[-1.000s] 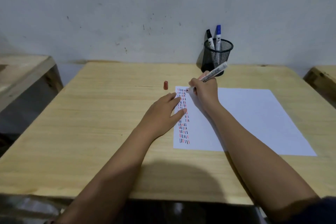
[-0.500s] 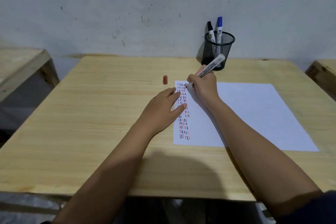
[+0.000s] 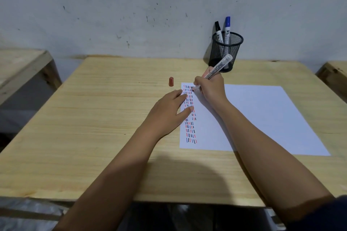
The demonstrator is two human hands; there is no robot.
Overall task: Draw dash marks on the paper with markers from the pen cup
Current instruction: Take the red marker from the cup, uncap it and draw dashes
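Wooden table (image 3: 105,137), white paper (image 3: 262,118) lying right of centre. Right hand (image 3: 211,88) grips a marker (image 3: 216,70), tip down on the paper's top-left corner, at the head of columns of red and dark dashes (image 3: 190,118). Left hand (image 3: 169,112) lies flat, fingers over the paper's left edge. Red cap (image 3: 171,81) stands on the table just left of the paper. Mesh cup (image 3: 226,50) at the back holds a black marker (image 3: 218,32) and a blue marker (image 3: 227,30).

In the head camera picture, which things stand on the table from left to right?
red marker cap → left hand → right hand holding the marker → pen cup, with the paper reaching furthest right.
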